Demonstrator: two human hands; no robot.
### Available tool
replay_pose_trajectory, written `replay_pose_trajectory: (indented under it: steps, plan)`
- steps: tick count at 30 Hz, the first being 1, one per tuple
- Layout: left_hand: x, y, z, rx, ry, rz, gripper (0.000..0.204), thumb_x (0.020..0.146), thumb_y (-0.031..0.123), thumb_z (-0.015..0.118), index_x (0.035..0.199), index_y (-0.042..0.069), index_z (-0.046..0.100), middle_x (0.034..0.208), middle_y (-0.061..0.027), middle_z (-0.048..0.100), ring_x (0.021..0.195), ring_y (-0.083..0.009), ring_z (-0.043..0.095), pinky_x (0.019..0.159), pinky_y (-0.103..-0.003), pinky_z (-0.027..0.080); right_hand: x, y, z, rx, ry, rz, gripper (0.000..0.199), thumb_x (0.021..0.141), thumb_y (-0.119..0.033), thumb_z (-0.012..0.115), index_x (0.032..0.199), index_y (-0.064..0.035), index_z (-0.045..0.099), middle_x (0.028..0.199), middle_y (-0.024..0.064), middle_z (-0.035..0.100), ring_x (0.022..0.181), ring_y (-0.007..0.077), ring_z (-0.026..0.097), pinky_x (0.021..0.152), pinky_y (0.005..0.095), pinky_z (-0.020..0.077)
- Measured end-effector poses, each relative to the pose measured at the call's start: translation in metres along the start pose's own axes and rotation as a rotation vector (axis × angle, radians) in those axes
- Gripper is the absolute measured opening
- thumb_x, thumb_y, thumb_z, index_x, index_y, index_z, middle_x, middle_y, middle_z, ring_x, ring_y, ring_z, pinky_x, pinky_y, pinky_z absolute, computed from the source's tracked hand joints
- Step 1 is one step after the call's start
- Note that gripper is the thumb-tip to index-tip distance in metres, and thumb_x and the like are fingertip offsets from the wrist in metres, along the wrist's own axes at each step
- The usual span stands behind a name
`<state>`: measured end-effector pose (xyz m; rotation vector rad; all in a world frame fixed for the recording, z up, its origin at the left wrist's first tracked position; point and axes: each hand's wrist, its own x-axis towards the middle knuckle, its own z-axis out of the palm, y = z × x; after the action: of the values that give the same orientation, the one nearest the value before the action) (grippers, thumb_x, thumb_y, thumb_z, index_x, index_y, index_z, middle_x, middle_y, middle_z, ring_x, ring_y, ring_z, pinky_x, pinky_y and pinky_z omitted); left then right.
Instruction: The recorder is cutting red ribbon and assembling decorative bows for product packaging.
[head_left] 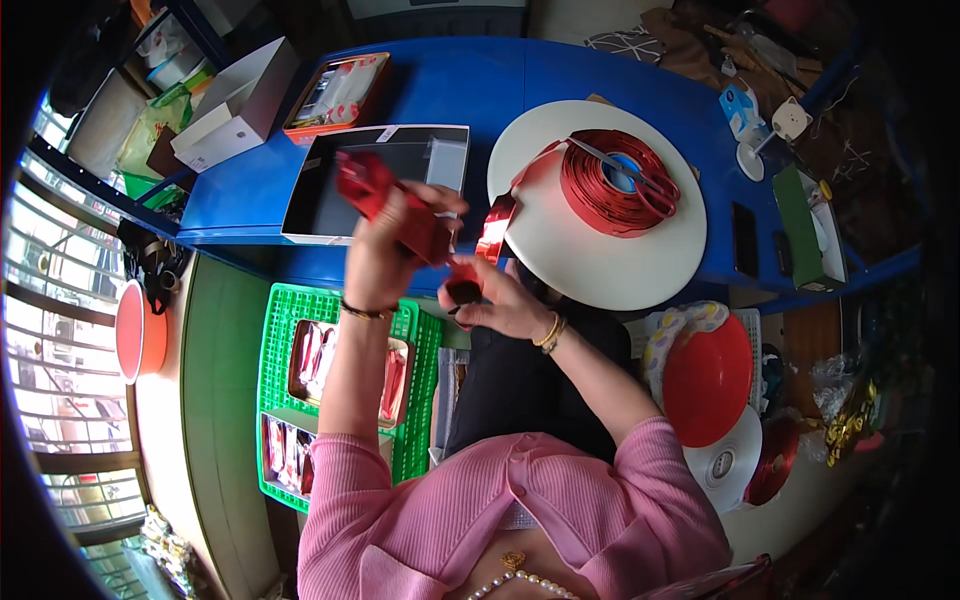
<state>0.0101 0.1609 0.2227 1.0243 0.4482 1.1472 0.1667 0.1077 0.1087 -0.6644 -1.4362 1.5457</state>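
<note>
My left hand [382, 245] is closed around a folded bundle of shiny red ribbon [365, 185], raised over the front edge of the blue table. Just to its right, my right hand [505, 300] pinches a dark red part of the ribbon close to the bundle's lower end. A glossy strip of ribbon [495, 228] hangs between my hands and the white round board [540, 240]. On that board lies a large roll of red ribbon [600, 205] with a blue core. Scissors [655, 190] with red handles rest across the roll.
Behind my left hand an open box with a dark inside [320, 190] sits on the blue table [500, 75]. A green crate [270, 350] holding filled trays stands at lower left. To the right are a red round container [710, 385], a phone [745, 240] and a green box [800, 235].
</note>
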Motion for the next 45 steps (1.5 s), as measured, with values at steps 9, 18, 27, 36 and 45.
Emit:
replay_pose_trajectory:
  steps: [9,18,27,36,45]
  plan:
    - [0.020,0.001,-0.068,-0.232,0.197,0.063,0.036,0.095,0.039,0.042,0.085,0.007,0.054,0.064,0.0006,0.040,0.050,-0.0100,0.033,0.062,-0.031,0.042,-0.035,-0.035,-0.004,0.008,-0.106,0.031,0.013,0.089,-0.012,0.058,0.092,0.0001,0.057,0.088,0.0027,0.060,0.083,0.0069,0.056,0.077,0.0218,0.0448]
    - [-0.025,-0.075,-0.003,0.219,-0.046,-0.153,0.047,0.083,0.032,0.064,0.117,0.004,0.047,0.099,-0.0014,0.056,0.086,-0.0085,0.053,0.069,-0.022,0.043,0.035,-0.068,-0.019,-0.044,0.360,-0.268,0.016,0.084,-0.012,0.062,0.094,0.0003,0.062,0.127,0.0155,0.051,0.111,0.0187,0.052,0.094,0.0317,0.0392]
    - [-0.013,-0.050,-0.004,-0.223,0.215,-0.222,0.035,0.096,0.035,0.040,0.095,0.002,0.052,0.082,-0.0096,0.060,0.075,-0.0211,0.061,0.074,-0.035,0.048,-0.042,-0.008,0.004,-0.019,0.121,0.135,0.044,0.086,-0.005,0.058,0.125,0.0004,0.036,0.119,0.0085,0.050,0.093,0.0123,0.059,0.082,0.0254,0.0469]
    - [-0.035,-0.097,-0.004,-0.209,0.062,-0.406,0.055,0.089,0.053,0.045,0.107,0.002,0.051,0.082,-0.0041,0.057,0.063,-0.0126,0.050,0.066,-0.030,0.046,-0.044,-0.084,-0.009,0.214,0.279,0.062,0.030,0.093,-0.023,0.050,0.112,0.0006,0.049,0.085,0.0064,0.058,0.059,0.0091,0.053,0.061,0.0204,0.0446]
    - [-0.081,-0.113,0.025,-0.091,0.005,-0.488,0.028,0.086,0.028,0.061,0.104,0.008,0.054,0.076,0.0017,0.051,0.069,-0.0096,0.050,0.068,-0.026,0.045,-0.074,-0.066,-0.033,0.041,0.169,0.170,0.063,0.094,-0.052,0.032,0.132,-0.0019,0.029,0.102,0.0146,0.060,0.062,0.0103,0.054,0.056,0.0211,0.0418]
